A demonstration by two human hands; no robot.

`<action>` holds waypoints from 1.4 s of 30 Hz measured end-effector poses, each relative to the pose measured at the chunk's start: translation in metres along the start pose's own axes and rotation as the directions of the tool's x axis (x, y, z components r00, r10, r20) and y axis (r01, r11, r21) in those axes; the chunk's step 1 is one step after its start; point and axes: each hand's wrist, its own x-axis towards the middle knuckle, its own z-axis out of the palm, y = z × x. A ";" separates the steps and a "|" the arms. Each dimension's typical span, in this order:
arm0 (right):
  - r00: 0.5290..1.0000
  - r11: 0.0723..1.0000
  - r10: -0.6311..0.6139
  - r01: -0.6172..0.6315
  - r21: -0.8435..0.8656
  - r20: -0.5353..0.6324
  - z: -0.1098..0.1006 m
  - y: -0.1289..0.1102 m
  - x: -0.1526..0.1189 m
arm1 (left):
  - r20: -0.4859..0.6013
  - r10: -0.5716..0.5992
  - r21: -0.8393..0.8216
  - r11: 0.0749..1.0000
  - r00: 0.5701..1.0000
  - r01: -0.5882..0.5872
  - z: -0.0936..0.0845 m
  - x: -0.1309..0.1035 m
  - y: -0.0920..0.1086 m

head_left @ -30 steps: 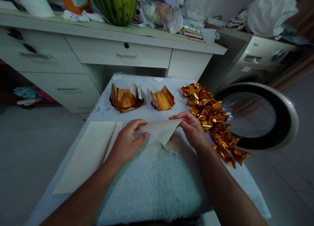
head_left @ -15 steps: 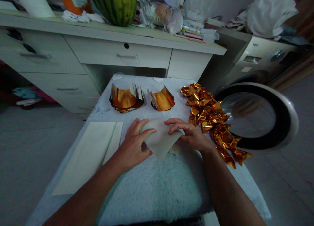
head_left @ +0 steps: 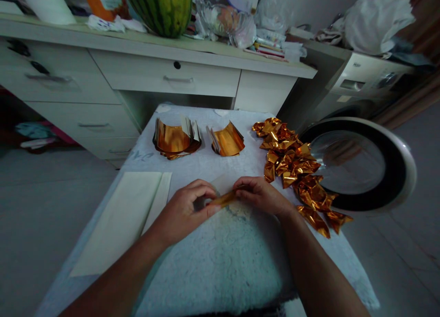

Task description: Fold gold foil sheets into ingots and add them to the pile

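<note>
A sheet of foil paper [head_left: 226,198], pale on one face and gold on the other, is held between my two hands over the cloth-covered table [head_left: 227,262]. My left hand [head_left: 190,204] pinches its left end between thumb and fingers. At the right end, my right hand [head_left: 256,194] grips with fingers and thumb closed. A gold strip shows along the near edge, and a pale part rises behind it. Beyond my hands stand two curved stacks of gold foil sheets, a larger stack [head_left: 176,138] and a smaller stack [head_left: 229,140].
Folded gold foil pieces [head_left: 292,158] lie heaped along the table's right side. White paper sheets [head_left: 118,216] lie at left. A washing machine door [head_left: 400,170] hangs open on the right. A watermelon [head_left: 161,9] sits on the cabinet top behind.
The sheet was spread with its pale face up; now its near edge is turned up, showing gold. My fingers have closed on both ends, and both hands sit slightly lower.
</note>
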 end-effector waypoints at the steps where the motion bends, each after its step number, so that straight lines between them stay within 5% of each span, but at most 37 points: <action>1: 1.000 1.000 0.003 -0.002 0.015 -0.013 0.002 0.000 0.001 | -0.013 -0.036 -0.019 0.999 0.999 0.036 0.000 0.000 0.000; 7: 0.980 0.992 0.066 -0.085 -0.092 -0.187 0.016 0.003 0.010 | -0.085 -0.184 0.080 0.978 0.979 0.191 0.005 0.004 -0.006; 13: 0.910 0.854 -0.059 -0.167 -0.493 -0.410 0.031 0.007 0.019 | -0.132 -0.148 0.321 0.929 0.980 0.184 0.008 0.006 -0.013; 19: 0.896 0.780 -0.039 -0.250 -0.574 -0.443 0.038 0.011 0.023 | -0.240 -0.089 0.483 0.853 0.967 0.198 0.011 0.006 -0.022; 28: 0.910 0.785 -0.019 -0.242 -0.570 -0.413 0.039 0.005 0.022 | -0.240 -0.209 0.432 0.852 0.948 0.297 0.011 0.012 -0.022; 33: 0.914 0.814 0.019 -0.250 -0.525 -0.406 0.038 -0.001 0.023 | -0.229 -0.181 0.359 0.898 0.956 0.256 0.012 0.013 -0.021; 42: 0.921 0.976 0.001 -0.086 -0.201 -0.390 0.031 0.002 0.021 | -0.138 -0.171 0.083 0.980 0.976 0.184 0.010 0.011 -0.013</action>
